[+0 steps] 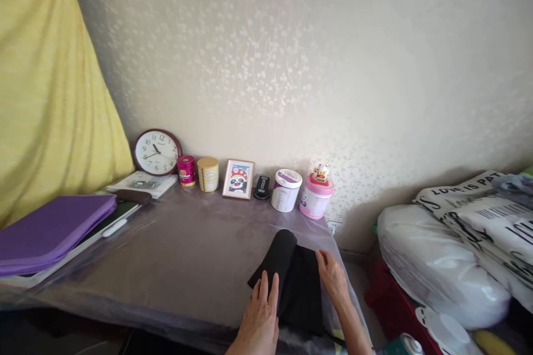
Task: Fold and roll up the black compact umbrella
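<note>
A folded black cloth (291, 277) lies near the right front corner of a table (187, 255) covered with clear plastic. My left hand (260, 313) lies flat on the cloth's near left part, fingers stretched out and together. My right hand (332, 274) rests on the cloth's right edge, fingers extended and slightly curled over it. Neither hand lifts the cloth.
Along the wall stand a round clock (157, 151), a pink tin (187, 170), a gold tin (207, 173), a framed panda picture (238, 178), a white tub (286, 189) and a pink jar (316, 195). A purple folder (50, 230) lies left. White bundles (449, 255) sit right.
</note>
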Motion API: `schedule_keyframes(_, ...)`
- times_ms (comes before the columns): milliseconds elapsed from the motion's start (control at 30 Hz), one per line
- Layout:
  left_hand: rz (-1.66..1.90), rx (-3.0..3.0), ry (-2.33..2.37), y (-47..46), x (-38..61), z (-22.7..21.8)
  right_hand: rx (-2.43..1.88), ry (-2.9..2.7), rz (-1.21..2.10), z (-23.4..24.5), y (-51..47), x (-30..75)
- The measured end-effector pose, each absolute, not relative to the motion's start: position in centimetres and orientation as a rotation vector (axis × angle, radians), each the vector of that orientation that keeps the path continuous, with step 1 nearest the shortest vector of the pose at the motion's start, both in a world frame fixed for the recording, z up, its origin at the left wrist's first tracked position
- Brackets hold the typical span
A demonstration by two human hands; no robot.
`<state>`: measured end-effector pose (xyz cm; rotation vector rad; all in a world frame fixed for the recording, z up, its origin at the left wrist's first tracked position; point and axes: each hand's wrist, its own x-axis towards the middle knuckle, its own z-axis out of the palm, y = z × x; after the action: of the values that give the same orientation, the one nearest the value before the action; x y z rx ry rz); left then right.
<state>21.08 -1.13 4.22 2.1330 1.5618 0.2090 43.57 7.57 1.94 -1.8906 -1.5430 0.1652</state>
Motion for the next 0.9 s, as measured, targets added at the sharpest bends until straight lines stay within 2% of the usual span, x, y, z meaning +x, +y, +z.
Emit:
schedule_keyframes(133, 0.198, 2.132, 1.580, -1.4, 21.0, 3.7, -1.889, -1.473, 0.395, 1.5, 4.7, 42.9)
schedule_keyframes(367, 0.221, 2.116, 1.622, -1.5, 21.3, 4.0, -1.777, -1.430, 0.451, 1.7, 3.9, 41.5)
schedule_keyframes(567, 0.212, 2.128, 1.645, -1.6, 21.1, 4.0, -1.565, -1.389, 0.615, 3.9, 4.6, 39.8)
schedule_keyframes(733, 0.208, 2.120, 1.681, -1.4, 21.3, 3.6, -1.399, -1.271, 0.871, 5.8, 5.9, 36.7)
schedule_keyframes(900, 0.242, 2.179, 1.668, -1.1, 21.4, 1.7, -1.300, -1.202, 1.098, 5.8, 7.7, 34.0)
